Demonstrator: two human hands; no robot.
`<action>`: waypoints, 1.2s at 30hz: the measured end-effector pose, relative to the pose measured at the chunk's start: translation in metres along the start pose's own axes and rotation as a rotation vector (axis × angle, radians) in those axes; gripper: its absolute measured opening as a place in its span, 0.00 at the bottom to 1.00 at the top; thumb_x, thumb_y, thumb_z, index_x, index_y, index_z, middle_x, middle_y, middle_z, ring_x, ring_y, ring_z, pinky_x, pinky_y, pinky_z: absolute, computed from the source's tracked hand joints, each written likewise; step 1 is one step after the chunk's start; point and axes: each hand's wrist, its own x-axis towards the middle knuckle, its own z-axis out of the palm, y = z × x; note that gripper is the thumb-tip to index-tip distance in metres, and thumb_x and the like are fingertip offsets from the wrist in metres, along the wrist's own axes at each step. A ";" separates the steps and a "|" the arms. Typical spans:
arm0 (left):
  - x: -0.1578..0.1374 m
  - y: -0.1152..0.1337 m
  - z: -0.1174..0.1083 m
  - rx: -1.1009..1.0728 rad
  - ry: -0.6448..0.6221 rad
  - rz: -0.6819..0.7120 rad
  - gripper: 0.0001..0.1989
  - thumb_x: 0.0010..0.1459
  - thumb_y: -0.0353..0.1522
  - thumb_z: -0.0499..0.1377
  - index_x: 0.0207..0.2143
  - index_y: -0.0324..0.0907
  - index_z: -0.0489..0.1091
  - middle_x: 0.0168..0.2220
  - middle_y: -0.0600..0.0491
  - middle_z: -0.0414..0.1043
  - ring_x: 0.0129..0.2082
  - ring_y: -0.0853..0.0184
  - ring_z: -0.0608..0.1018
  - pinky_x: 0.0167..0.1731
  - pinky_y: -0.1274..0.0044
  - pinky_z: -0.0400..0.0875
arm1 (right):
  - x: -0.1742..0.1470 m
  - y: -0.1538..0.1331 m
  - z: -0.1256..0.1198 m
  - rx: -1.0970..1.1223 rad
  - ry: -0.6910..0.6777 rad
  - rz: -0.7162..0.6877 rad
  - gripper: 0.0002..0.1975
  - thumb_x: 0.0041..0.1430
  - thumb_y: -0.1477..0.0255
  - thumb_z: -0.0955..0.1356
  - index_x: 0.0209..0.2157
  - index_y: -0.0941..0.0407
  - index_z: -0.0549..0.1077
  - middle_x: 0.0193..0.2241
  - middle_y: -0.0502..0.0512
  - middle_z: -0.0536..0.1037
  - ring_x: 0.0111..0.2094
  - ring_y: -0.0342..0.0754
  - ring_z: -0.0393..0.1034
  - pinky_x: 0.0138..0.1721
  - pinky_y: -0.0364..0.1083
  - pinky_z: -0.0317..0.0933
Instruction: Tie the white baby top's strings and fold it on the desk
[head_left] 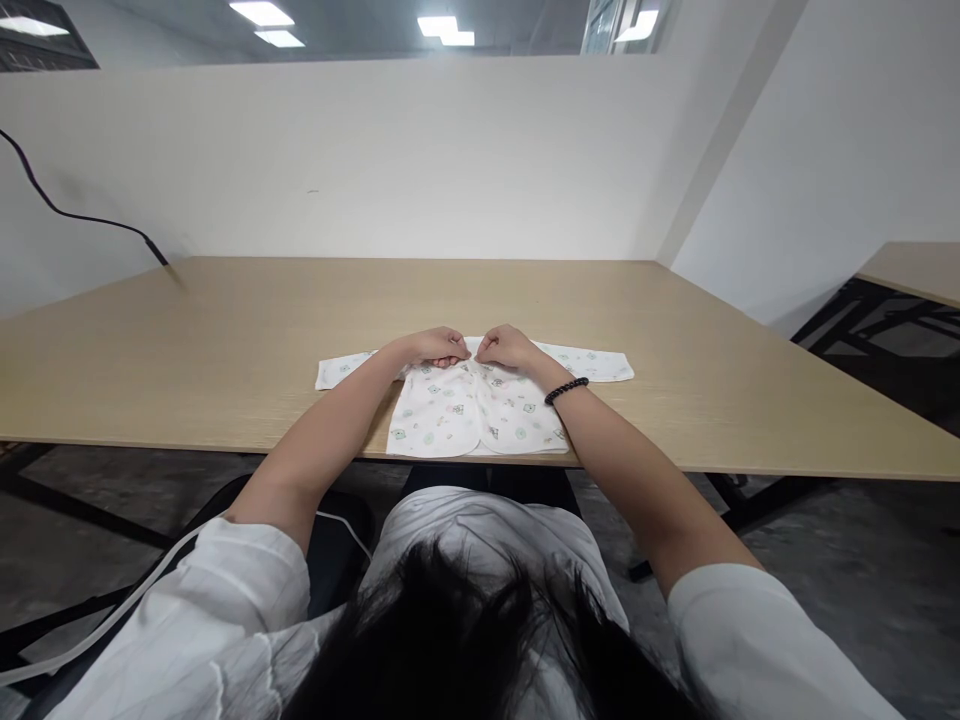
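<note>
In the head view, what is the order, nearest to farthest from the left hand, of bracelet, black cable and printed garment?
1. Printed garment, touching the left hand.
2. Bracelet, on the right wrist.
3. Black cable, at far left.

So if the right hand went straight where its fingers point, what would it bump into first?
The right hand would probably bump into the left hand first, just across the patterned top, though depth is hard to judge.

I see a white wall [480,160] behind the far edge of the worktop [225,310], bright lights [261,13] up high, and gray floor [862,550] below the near edge.
</note>
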 end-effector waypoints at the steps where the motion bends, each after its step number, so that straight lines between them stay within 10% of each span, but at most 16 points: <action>1: 0.000 0.000 0.000 0.001 0.000 0.001 0.11 0.50 0.37 0.67 0.25 0.42 0.70 0.19 0.55 0.65 0.16 0.74 0.63 0.17 0.79 0.50 | 0.000 0.000 0.000 -0.009 0.003 -0.003 0.02 0.47 0.79 0.72 0.27 0.61 0.76 0.22 0.50 0.74 0.22 0.39 0.61 0.25 0.41 0.53; 36: -0.009 0.004 0.001 0.088 0.000 0.206 0.08 0.53 0.34 0.66 0.34 0.40 0.75 0.17 0.56 0.65 0.17 0.72 0.68 0.17 0.81 0.57 | -0.007 -0.008 -0.003 -0.108 -0.016 -0.046 0.08 0.50 0.73 0.71 0.22 0.57 0.69 0.20 0.48 0.68 0.23 0.41 0.59 0.24 0.42 0.49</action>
